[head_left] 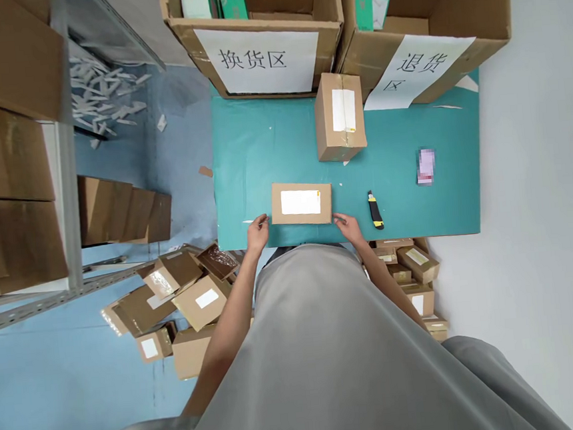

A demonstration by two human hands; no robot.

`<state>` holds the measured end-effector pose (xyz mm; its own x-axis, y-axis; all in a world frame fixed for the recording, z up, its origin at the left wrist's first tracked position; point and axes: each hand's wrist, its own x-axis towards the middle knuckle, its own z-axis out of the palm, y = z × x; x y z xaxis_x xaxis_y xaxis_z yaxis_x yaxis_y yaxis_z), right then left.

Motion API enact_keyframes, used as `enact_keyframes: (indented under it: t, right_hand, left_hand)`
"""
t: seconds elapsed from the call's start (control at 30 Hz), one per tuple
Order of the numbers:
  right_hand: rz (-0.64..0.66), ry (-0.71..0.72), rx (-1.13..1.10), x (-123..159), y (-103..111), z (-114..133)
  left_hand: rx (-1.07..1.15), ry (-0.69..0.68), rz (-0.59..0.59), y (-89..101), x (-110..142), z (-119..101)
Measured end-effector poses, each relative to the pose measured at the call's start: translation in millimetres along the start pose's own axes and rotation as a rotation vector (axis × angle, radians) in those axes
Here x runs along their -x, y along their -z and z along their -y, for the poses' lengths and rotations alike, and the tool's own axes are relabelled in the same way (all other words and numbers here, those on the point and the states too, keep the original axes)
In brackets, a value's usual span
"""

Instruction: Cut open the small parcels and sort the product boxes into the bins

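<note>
A small cardboard box (276,204) with a white label lies flat near the front edge of the teal table. My left hand (257,233) is just beside its left end, fingers loosely bent and nothing visible in them. At the lower right corner of that box is my right hand (348,228), its fingertips close to the cardboard; whether they touch it I cannot tell. Its fingers are slightly apart. To the right of my right hand lies a black and yellow utility knife (375,210). Behind the small box stands a taller taped carton (326,121), also with a white label.
Two large open cartons with paper signs, left (259,60) and right (419,69), stand along the table's back, holding green boxes. A blurred pink item (425,167) lies at right. Parcels (198,303) are piled on the left floor; a metal shelf (68,194) holds cartons.
</note>
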<state>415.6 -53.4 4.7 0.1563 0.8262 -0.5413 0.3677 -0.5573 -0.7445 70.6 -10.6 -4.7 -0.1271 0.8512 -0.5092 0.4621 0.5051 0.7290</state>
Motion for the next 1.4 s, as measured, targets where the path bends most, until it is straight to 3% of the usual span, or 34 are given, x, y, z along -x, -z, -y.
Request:
enact_keyframes:
  t: [0.17, 0.3, 0.53, 0.67, 0.83, 0.97, 1.07, 1.27, 1.4]
  right_hand:
    - [0.041, -0.007, 0.012, 10.1, -7.2, 4.7]
    - [0.013, 0.034, 0.005, 10.9, -4.9, 18.7]
    - [-0.131, 0.215, 0.023, -1.4, 24.0, 60.3]
    - [-0.114, 0.208, 0.05, -6.8, 27.3, 68.1]
    - [-0.085, 0.105, 0.083, -0.3, 15.3, 57.8]
    - [-0.111, 0.099, 0.099, 4.4, 8.5, 51.0]
    - [-0.115, 0.082, 0.078, 1.4, 7.4, 45.6]
    - [-0.132, 0.043, -0.017, -7.1, 28.0, 18.9]
    - [-0.158, -0.084, -0.095, -8.1, 54.0, -3.4]
  left_hand:
    - [-0.002, 0.067, -0.012, -4.7, 10.2, -3.8]
    - [0.015, 0.053, -0.043, -4.3, 14.5, -20.0]
    - [0.085, -0.165, -0.17, 21.9, 10.2, -73.9]
    - [0.047, -0.158, -0.164, 32.0, 9.1, -83.9]
    - [0.054, -0.019, -0.104, 29.3, 14.5, -65.3]
    - [0.113, -0.014, -0.096, 25.7, 24.1, -55.8]
    - [0.1, -0.01, -0.108, 24.1, 31.7, -60.3]
    - [0.029, -0.109, -0.067, 21.7, 49.6, -97.9]
    - [-0.013, -0.203, 0.032, 1.1, 64.4, -140.4]
